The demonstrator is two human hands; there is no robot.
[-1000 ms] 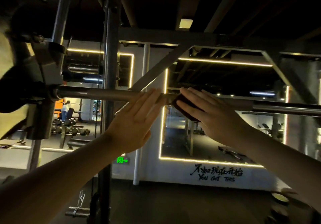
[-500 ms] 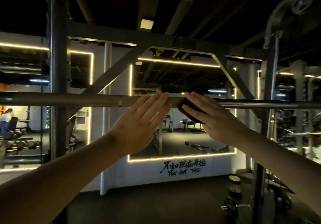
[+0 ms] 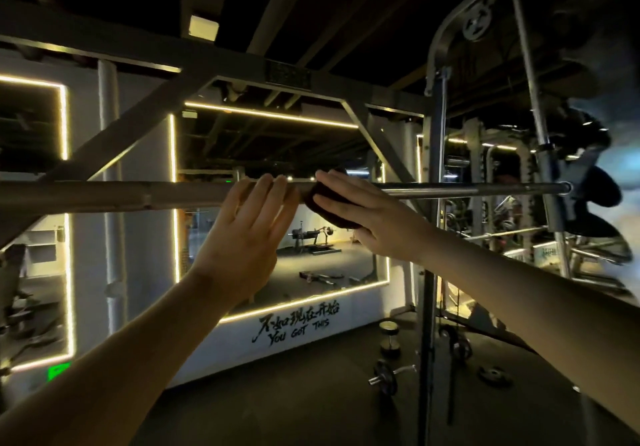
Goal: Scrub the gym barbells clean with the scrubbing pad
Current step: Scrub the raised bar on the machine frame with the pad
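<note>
Where the right fingers (image 3: 332, 186) lie: straight and close together, flat across the scrubbing pad (image 3: 313, 200), pressing it against the barbell (image 3: 104, 196). None of them curls round it (whether the thumb tucks behind the pad I cannot tell).
Left fingers (image 3: 268, 189): also straight, tips resting on the bar just beside the pad, holding nothing.
Pad: dark, draped over the front of the bar near its middle, with its lower edge hanging below the bar under the right hand (image 3: 360, 213).
Slip risk: only flat pressure seems to hold the pad, so a fast stroke or a lighter push could let it slide off and drop to the floor.
Finger risk: the left hand (image 3: 242, 238) is so near that a stroke to the left would likely drive the pad into its fingertips.
Bar risk: neither hand grips the bar, so a hard push may turn or roll it where it sits in the rack (image 3: 431, 272) (its seating at the far right end is too dark to judge).
Floor risk: a dumbbell (image 3: 388, 338) and a loose plate (image 3: 495, 376) lie near the foot of the rack, easy to trip on when sidestepping along the bar.
Light: dim, so grime is hard to see and patches are likely to be missed.
</note>
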